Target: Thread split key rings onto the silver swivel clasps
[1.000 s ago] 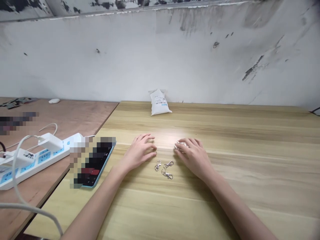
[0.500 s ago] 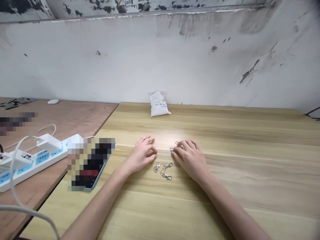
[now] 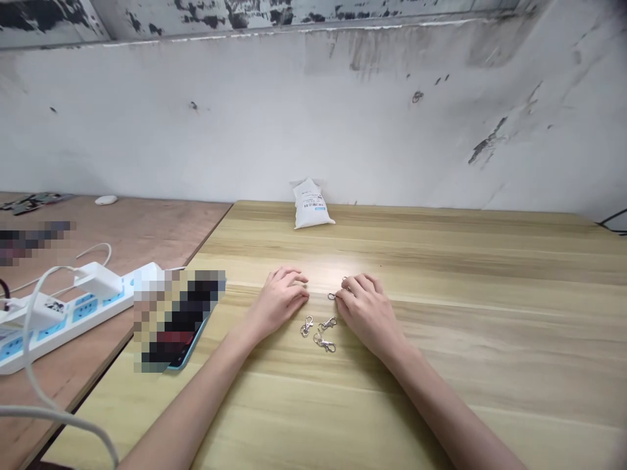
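On a wood-grain desk point(image 3: 465, 261), three metal clasps point(image 3: 328, 344) lie loose. One metal ring point(image 3: 332, 296) now pokes farther from my curled right hand point(image 3: 369, 316), apparently singled out; my left hand point(image 3: 279, 300) has drawn its fingers closer. Whether either grip pinches anything, I cannot tell.

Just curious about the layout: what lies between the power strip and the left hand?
In the head view, a partly pixelated phone lies between power strip and left hand.

Left hand point(image 3: 280, 301): fingers curved, thumb held near index finger.
Right hand point(image 3: 368, 314): palm turned down, fingers curled.
Forearms point(image 3: 198, 398): slanted inward behind the hands.
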Motion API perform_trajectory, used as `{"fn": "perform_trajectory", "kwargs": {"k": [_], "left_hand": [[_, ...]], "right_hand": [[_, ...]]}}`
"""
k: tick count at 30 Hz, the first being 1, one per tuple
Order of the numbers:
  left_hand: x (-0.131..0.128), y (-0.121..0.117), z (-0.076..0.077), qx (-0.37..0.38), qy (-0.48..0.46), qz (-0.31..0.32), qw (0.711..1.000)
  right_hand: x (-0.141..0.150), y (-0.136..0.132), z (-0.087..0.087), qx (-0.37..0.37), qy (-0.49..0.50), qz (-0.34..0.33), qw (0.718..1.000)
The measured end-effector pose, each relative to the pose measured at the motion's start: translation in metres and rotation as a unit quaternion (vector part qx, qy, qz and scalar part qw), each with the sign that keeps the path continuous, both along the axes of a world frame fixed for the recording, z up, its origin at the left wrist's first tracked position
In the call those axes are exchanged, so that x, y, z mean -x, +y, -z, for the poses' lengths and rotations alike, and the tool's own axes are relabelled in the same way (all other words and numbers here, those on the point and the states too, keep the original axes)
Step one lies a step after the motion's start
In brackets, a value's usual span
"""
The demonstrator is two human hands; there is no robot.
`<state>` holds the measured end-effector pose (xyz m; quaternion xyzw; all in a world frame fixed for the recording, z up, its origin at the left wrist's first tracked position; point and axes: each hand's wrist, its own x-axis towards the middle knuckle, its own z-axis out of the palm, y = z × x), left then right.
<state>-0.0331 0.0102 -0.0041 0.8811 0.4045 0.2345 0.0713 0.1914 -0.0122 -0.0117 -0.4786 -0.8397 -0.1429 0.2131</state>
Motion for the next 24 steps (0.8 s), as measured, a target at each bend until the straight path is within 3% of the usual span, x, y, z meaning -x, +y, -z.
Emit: {"fn": "perform_trajectory", "kwargs": {"k": [7,13,18,24], "left_hand": [[-0.002,-0.004,-0.006,-0.001,-0.006,-0.011,1.000],[-0.003,-0.004,-0.006,0.013,-0.012,-0.004,1.000],[-0.006,-0.006,-0.008,0.013,-0.032,-0.020,0.999],[-0.009,-0.008,-0.009,0.055,-0.084,-0.082,0.992]], "right_hand": [[0.001,-0.002,-0.001,-0.009,-0.001,-0.025,1.000],[-0.004,-0.010,-0.006,0.046,-0.008,-0.072,0.996],[-0.006,-0.013,-0.008,0.041,-0.006,-0.033,0.999],[-0.002,-0.012,-0.006,0.068,-0.005,-0.025,0.997]]}}
